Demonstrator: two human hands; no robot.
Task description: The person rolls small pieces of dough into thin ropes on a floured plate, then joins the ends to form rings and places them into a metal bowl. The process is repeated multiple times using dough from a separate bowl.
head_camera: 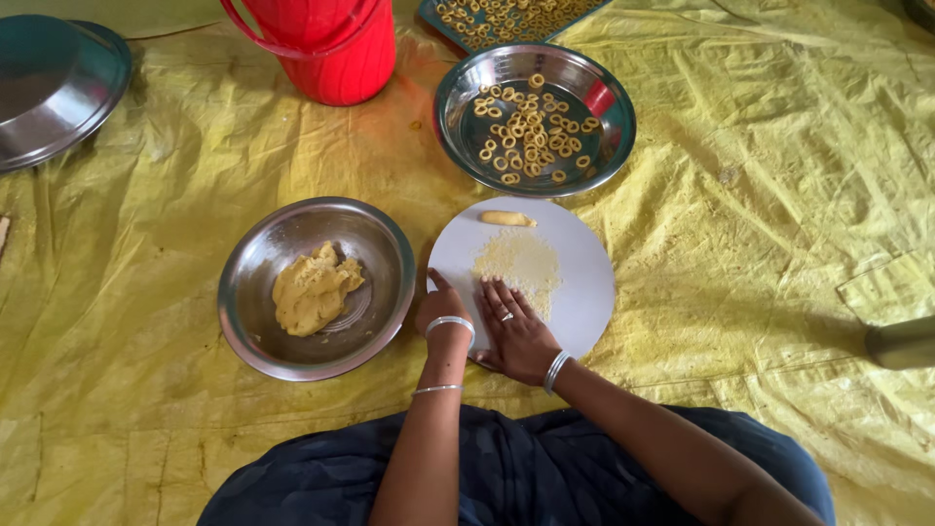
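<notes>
A round white board (584, 263) lies on the yellow sheet in front of me, dusted with yellow crumbs (521, 261). A short roll of yellow dough (507, 219) rests at its far edge. My right hand (516, 326) lies flat on the board's near part, fingers spread, palm down. My left hand (443, 307) sits at the board's left edge, thumb out, fingers curled under; whether it holds dough is hidden. Both wrists wear silver bangles.
A steel bowl (385, 253) with a lump of yellow dough (312, 287) stands left of the board. Beyond the board a steel bowl (604, 146) holds several small dough rings. A red bucket (336, 44), a steel lid (58, 88) and a tray of rings (506, 18) lie farther back.
</notes>
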